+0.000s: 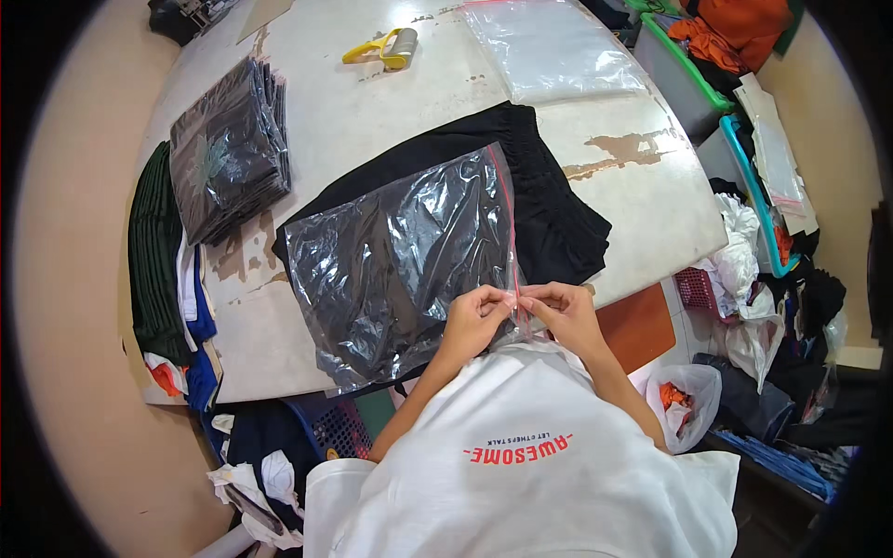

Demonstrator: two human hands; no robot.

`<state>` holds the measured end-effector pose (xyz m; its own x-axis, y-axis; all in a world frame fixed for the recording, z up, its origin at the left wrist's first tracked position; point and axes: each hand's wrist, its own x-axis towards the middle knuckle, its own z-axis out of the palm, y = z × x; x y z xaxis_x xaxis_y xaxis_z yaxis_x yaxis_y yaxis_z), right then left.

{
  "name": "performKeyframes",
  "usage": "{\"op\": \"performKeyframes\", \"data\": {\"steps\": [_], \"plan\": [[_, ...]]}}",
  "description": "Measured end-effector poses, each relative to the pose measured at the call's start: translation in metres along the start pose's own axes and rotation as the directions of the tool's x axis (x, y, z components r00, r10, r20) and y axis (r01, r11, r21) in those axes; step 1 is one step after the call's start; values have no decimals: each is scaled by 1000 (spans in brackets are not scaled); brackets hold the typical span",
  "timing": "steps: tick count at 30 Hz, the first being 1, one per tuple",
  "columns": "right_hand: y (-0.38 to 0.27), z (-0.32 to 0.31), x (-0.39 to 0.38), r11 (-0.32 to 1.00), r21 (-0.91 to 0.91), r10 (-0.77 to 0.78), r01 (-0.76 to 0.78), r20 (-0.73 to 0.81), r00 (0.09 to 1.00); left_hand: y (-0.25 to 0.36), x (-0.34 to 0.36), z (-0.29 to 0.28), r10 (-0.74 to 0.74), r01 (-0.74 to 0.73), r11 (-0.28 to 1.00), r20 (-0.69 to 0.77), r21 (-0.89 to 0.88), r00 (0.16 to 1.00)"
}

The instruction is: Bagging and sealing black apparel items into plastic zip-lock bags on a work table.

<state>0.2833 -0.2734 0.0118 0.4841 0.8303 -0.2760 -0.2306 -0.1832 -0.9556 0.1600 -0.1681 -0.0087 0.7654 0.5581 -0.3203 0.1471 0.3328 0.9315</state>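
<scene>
plastic bag [402,265] gleams, clear, wrinkled, one edge red.

You have readable printing on the front of your white T-shirt [400,507]: a larger line of bold red capitals [514,454], gently curved, with a short red dash at either end, and beside it a line of much smaller dark capitals [531,438]. From your head camera both lines stand upside down, the red one nearer your collar.
</scene>
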Motion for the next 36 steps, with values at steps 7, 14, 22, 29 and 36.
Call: {"op": "performKeyframes", "data": {"steps": [7, 14, 22, 29, 36], "plan": [[0, -2, 1, 1000, 18, -5, 4, 7, 1000, 1, 0, -1, -15, 15, 999, -2, -35, 1000], [-6, -1, 0, 986, -168, -25, 22, -15, 1000, 5, 2, -3, -29, 29, 999, -7, -34, 1000], [-7, 2, -4, 974, -214, -71, 69, -3, 997, 15, 24, 4, 171, -155, 939, -26, 309, 985], [-7, -3, -4, 953, -299, -73, 46, -80, 994, 11, 33, 4, -68, 66, 997, 49, 30, 997], [-1, 5, 12, 906, -385, -241, 176, -127, 962, 8, 28, 10, -42, 37, 992, 41, 121, 998]]}}
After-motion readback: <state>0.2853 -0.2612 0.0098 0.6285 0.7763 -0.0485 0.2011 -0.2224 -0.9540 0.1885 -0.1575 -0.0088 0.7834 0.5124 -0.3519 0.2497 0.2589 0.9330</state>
